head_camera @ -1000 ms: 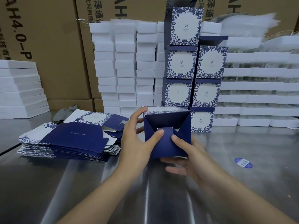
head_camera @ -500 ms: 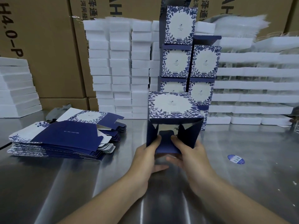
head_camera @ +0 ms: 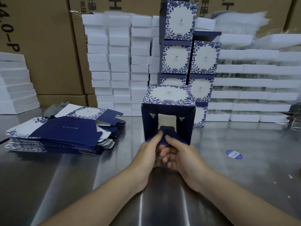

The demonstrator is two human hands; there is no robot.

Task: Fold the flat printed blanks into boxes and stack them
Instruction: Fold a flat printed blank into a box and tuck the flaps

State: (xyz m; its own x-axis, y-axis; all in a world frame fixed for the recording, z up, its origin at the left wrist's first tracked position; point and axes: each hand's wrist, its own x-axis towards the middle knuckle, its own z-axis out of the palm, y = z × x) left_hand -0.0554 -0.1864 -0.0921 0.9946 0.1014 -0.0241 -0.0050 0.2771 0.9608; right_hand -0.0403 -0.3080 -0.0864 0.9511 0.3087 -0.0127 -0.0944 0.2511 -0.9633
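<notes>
Moved: both hands have drawn closer together under the box (head_camera: 168, 95) since half a second ago, and its two side flaps stand squarer to the opening.
Box: one, held just above the table (head_camera: 244, 185) in front of the stacked boxes (head_camera: 205, 59). Its printed face is up and its open dark-blue end faces the camera.
Left hand (head_camera: 146, 154): the thumb presses the lower flap from above and the fingers curl beneath it, so the flap is pinched.
Right hand (head_camera: 182, 157): grips the same flap the same way, touching the left hand.
Table: shiny steel with streaked reflections. One blue oval sticker (head_camera: 234, 154) lies to the right, well apart from the hands.
Flat blanks (head_camera: 65, 132): one pile on the left of the table. The top sheets are fanned, and there are too many to count.
Stacked boxes: two columns side by side. Six boxes show at least in part, and the left column is taller. The held box hides the foot of that column.
Foam blocks (head_camera: 120, 62): three clear columns behind the blanks, and a fourth half hidden by the boxes.
Foam sheets (head_camera: 11, 82): one stack at the far left.
White trays (head_camera: 244, 88): several rows stacked at the right.
Room: brown cartons (head_camera: 48, 54) with black print wall in the back.
</notes>
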